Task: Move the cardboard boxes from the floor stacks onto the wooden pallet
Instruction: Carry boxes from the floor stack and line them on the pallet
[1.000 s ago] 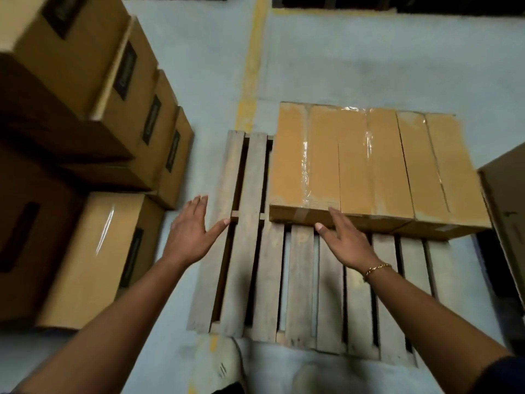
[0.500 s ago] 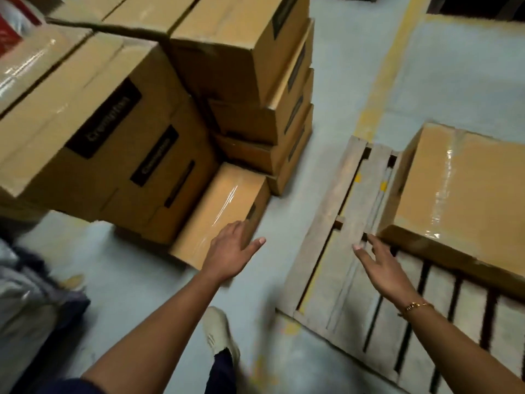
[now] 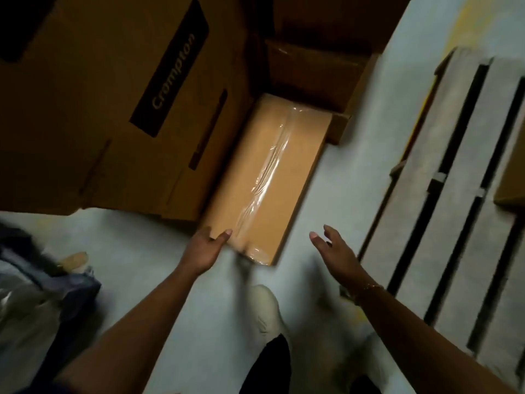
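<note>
Head view, looking down. The left hand (image 3: 206, 250) reaches forward on a straight forearm to the near left corner of a taped cardboard box (image 3: 264, 177) that lies flat on the floor (image 3: 358, 155). The thumb (image 3: 225, 235) rests straight on the box's top face. The fingers pass down its left side, out of sight, so it cannot be told whether they curl round the corner.

The right hand (image 3: 338, 251) is held in the air apart from the box, just right of its near end. Its palm is turned toward the box and its fingers are straight and spread, holding nothing. A gold bracelet (image 3: 369, 288) circles that wrist.

The two hands are well apart, with the box's near end between them. The stack of larger boxes marked "Crompton" (image 3: 113, 109) stands ahead of the left hand, against the box's left side. The wooden pallet (image 3: 454, 194) lies to the right of the right hand, with another box (image 3: 512, 172) on its far edge. A pale shoe (image 3: 264, 308) stands below and between the forearms.
</note>
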`<state>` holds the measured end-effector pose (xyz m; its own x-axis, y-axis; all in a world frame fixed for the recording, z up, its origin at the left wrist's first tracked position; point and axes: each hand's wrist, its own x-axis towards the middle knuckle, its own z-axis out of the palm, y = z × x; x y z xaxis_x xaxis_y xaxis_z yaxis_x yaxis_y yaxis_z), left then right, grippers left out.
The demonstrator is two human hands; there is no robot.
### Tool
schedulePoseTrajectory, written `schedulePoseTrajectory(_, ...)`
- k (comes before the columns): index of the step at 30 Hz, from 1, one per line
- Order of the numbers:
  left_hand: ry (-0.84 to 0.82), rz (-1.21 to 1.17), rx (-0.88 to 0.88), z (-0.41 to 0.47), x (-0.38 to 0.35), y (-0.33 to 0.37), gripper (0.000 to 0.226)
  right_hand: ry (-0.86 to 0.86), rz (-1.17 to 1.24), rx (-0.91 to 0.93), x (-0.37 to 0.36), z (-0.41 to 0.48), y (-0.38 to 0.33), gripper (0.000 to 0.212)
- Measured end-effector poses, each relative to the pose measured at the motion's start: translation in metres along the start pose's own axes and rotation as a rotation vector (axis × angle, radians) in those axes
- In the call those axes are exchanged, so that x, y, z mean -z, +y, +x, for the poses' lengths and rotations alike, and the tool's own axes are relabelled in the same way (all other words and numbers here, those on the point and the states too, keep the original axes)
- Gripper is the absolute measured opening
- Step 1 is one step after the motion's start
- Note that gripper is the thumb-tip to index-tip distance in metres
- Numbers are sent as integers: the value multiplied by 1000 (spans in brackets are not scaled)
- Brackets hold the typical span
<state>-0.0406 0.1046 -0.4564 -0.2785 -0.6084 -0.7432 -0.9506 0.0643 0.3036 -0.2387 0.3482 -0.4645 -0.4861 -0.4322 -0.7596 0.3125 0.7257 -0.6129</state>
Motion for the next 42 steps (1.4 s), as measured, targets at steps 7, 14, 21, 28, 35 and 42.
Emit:
schedulePoseTrajectory(7,62,242,-111,77,-12,-50,72,-51,-7,-82,-68,85,45,82)
schedulePoseTrajectory(14,73,315,-213,141,-34,-50,88,-45,101,-132,-114,142,63,73)
schedulePoseTrajectory(21,116,56,-42,180,-50,-43,95,-28,327,-119,-138,169,66,93)
schedulePoseTrajectory(28,-22,-329,65,195,-53,-45,89,-3,398,-103,-124,172,93,89)
schedulePoseTrajectory(35,21,-311,-31,154,-64,-46,75,-10,340,-29,-102,133,95,73)
schedulePoseTrajectory(42,26,-235,-49,39,-84,-14,49,131,484,-88,-42,36,92,65)
